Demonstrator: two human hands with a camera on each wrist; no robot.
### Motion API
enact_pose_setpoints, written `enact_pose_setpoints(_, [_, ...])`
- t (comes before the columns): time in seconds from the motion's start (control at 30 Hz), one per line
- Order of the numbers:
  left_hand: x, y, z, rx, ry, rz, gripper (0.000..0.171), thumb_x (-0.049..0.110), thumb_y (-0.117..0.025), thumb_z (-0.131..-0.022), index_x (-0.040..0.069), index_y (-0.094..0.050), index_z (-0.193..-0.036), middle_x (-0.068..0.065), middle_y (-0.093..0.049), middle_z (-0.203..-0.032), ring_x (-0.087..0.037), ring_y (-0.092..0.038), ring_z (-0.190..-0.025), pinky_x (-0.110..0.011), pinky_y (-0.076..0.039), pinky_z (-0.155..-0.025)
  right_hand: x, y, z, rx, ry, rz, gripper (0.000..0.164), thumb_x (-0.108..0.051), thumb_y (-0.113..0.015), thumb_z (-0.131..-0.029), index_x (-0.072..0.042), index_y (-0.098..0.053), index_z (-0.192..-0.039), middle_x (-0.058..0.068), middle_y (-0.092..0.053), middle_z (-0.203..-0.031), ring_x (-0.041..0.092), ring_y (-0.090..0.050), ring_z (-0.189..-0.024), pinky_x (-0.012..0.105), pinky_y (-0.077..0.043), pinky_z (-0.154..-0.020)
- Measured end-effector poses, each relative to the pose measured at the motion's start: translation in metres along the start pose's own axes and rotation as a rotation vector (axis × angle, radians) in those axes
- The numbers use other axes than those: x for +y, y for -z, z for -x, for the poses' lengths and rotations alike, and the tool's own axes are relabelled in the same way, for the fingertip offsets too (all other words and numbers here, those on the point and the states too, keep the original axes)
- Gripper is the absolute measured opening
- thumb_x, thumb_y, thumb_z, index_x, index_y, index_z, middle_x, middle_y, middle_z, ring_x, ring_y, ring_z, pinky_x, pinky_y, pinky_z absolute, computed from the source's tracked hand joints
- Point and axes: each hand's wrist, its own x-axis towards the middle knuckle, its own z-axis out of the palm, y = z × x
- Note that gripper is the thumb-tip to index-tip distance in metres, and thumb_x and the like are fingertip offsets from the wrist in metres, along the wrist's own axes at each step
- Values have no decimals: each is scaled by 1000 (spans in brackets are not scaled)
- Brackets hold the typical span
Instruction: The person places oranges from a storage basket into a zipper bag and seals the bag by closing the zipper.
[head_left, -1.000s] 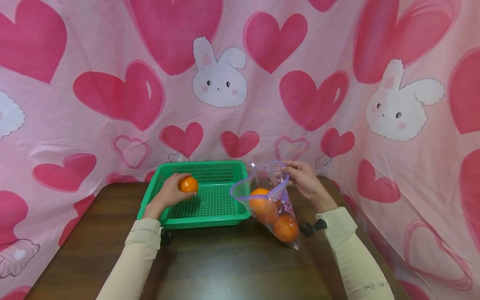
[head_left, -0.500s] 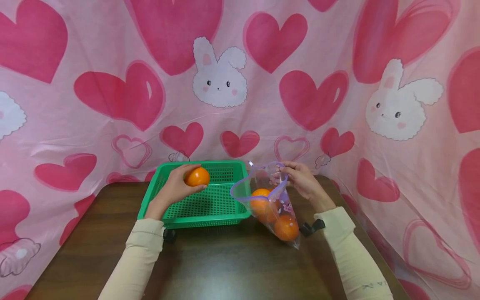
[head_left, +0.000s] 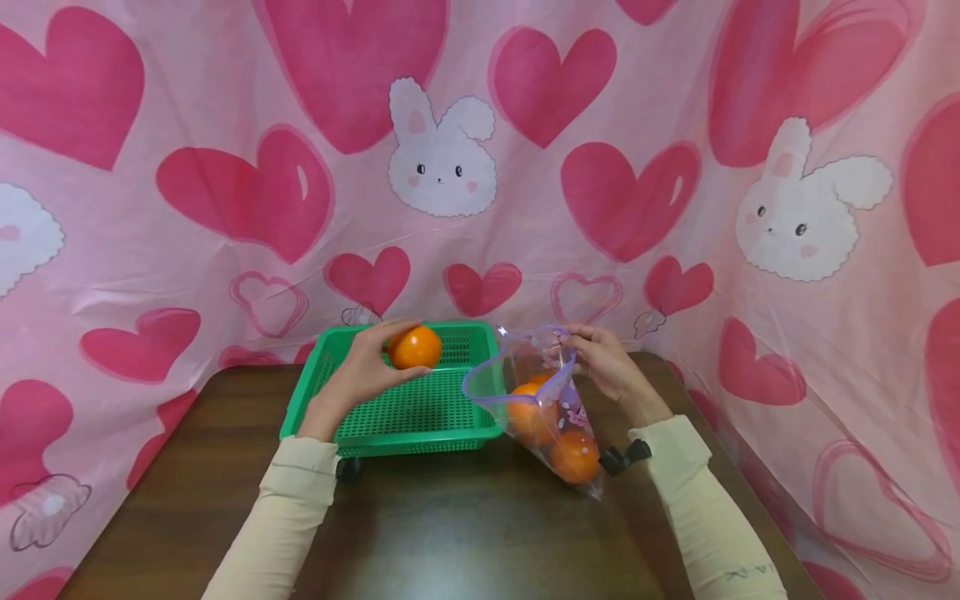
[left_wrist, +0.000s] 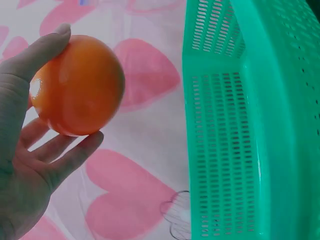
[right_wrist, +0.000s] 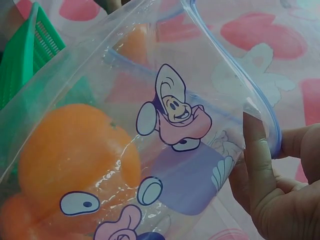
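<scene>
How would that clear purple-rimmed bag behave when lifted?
The clear bag is probably floppy: its film shows creases. It would likely hang bottom-heavy, as oranges sit low inside, and might spill if tipped, since its mouth gapes open.

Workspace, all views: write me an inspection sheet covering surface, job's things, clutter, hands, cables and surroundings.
Surface: table, dark wood grain, with a soft sheen near the front.
Job's things: green basket on the table; clear bag to its right, mouth open, oranges inside, exact count unclear where they overlap; one held orange outside the bag.
Clutter: nothing seen.
Hands: left hand grips the held orange; right hand pinches the bag near its mouth.
Cables: nothing seen.
Surroundings: pink patterned cloth behind the table and along its sides.
</scene>
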Motion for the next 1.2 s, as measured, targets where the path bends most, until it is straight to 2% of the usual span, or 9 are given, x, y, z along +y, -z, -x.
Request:
enact_pose_setpoints(0.07, [4, -1, -1, 2, -24, 9, 67, 28, -89, -80, 16, -61, -140, -5, -61, -139, -28, -59, -119, -46, -61, -86, 0, 0, 0, 3, -3, 0, 15, -4, -49, -105, -4, -63, -109, 4, -73, -87, 22, -77, -84, 33, -63, -76])
enact_pose_setpoints(0.2, [13, -4, -4, 7, -78, 26, 68, 28, -89, -79, 17, -61, -140, -4, -61, -138, -25, -58, -120, -44, -62, -85, 1, -1, 0, 13, -5, 5, 16, -4, -50, -104, -8, -65, -105, 4, -73, -87, 22, -76, -85, 33, -63, -75])
enact_pose_setpoints(0.43, [27, -13, -10, -4, -165, 64, 69, 28, -89, -79, 19, -60, -141, 0, -61, -137, -21, -58, -120, -41, -62, -86, 0, -2, 0, 3, -4, 1, 16, -5, -49, -105, 2, -60, -114, 3, -74, -86, 20, -77, -83, 31, -63, -74])
enact_pose_setpoints(0.63, [37, -22, -15, -14, -215, 72, 70, 26, -89, -79, 15, -60, -142, -2, -61, -138, -20, -59, -120, -38, -61, -87, -1, -1, 1, -5, -4, -8, 15, -4, -48, -105, -5, -63, -108, 4, -74, -87, 22, -77, -85, 31, -63, -75])
enact_pose_setpoints(0.83, [44, -32, -15, -12, -233, 90, 69, 24, -89, -80, 11, -59, -141, -4, -59, -139, -22, -59, -120, -40, -61, -88, -1, 0, 1, -7, -4, 16, 16, -5, -49, -105, -7, -65, -105, 3, -72, -88, 18, -76, -84, 31, -63, -76])
enact_pose_setpoints(0.93, [47, -35, -16, -15, -236, 90, 69, 26, -87, -82, 13, -58, -143, -4, -58, -140, -22, -59, -120, -40, -61, -88, -1, 0, 2, 0, -7, 34, 16, -7, -49, -105, -1, -63, -111, 3, -71, -90, 19, -76, -87, 31, -62, -77])
enact_pose_setpoints(1.1, [50, -38, -17, -26, -237, 77, 70, 27, -86, -83, 13, -57, -144, -4, -58, -142, -22, -58, -122, -38, -61, -89, -1, 0, 1, 8, -13, 46, 31, -6, -49, -106, 16, -50, -127, 2, -68, -91, 17, -75, -87, 28, -62, -74])
enact_pose_setpoints(1.2, [51, -39, -16, -26, -234, 70, 70, 28, -86, -83, 12, -57, -144, -4, -58, -142, -21, -58, -123, -35, -60, -89, -1, -1, 1, 9, -15, 47, 31, -6, -48, -106, 16, -49, -127, 1, -68, -91, 15, -74, -85, 26, -62, -73])
